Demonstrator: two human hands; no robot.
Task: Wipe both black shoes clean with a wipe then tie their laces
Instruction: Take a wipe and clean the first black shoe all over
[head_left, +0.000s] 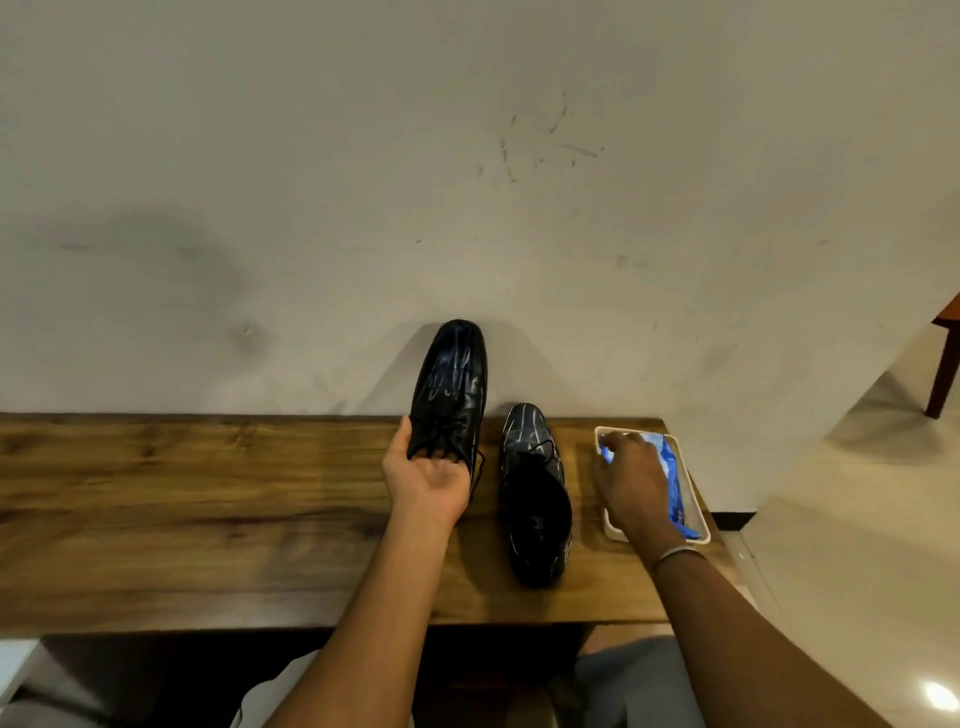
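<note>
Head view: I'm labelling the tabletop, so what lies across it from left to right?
Raised shoe gripped by the left hand → second shoe lying flat → right hand on the blue wipes pack in its white tray.

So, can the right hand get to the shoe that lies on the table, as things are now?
Probably yes. That shoe lies just beside the tray, with only bare table between. The right hand, its fingers curled on the wipe pack, would only have to let go first.

We face a scuffed off-white wall (467, 156) behind a wooden table (182, 519); glossy pale floor (857, 545) and a reddish furniture leg (943, 374) lie right.
</note>
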